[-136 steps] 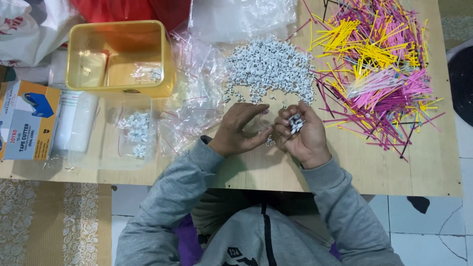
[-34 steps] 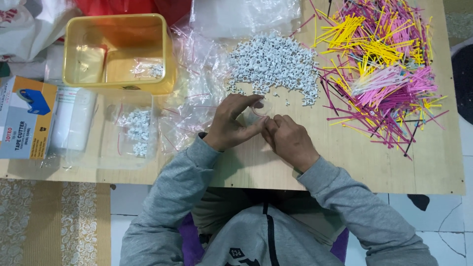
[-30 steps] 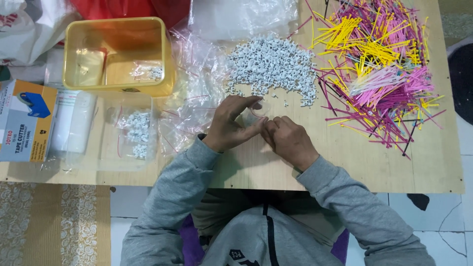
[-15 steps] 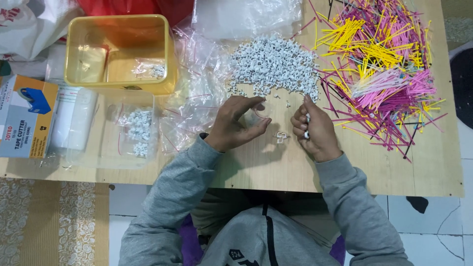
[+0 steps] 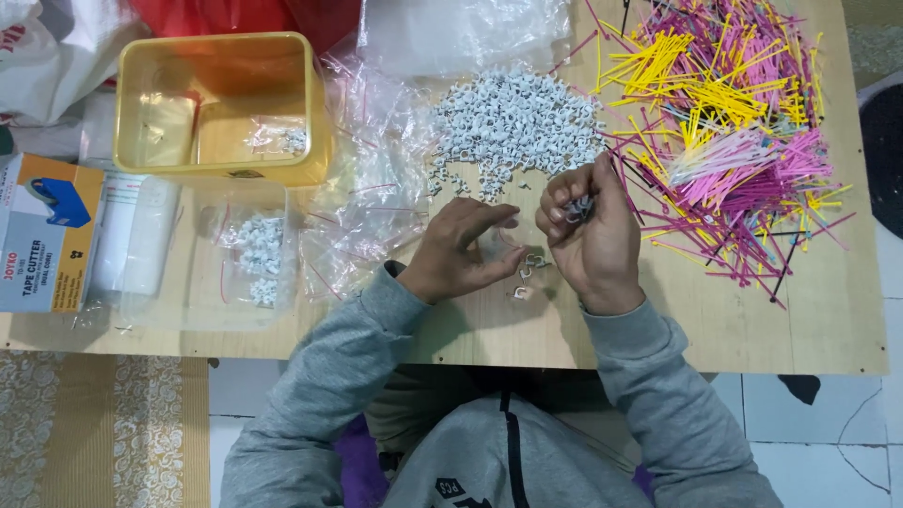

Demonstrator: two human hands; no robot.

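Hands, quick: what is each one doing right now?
Left hand: open, fingers curved over a clear bag on the table.
Right hand: closed around a few small white clips.

A big heap of small white plastic clips [image 5: 515, 122] lies on the wooden table, a few loose clips [image 5: 529, 275] sit between the hands, and some more clips [image 5: 577, 205] are bunched in the right hand [image 5: 588, 235].
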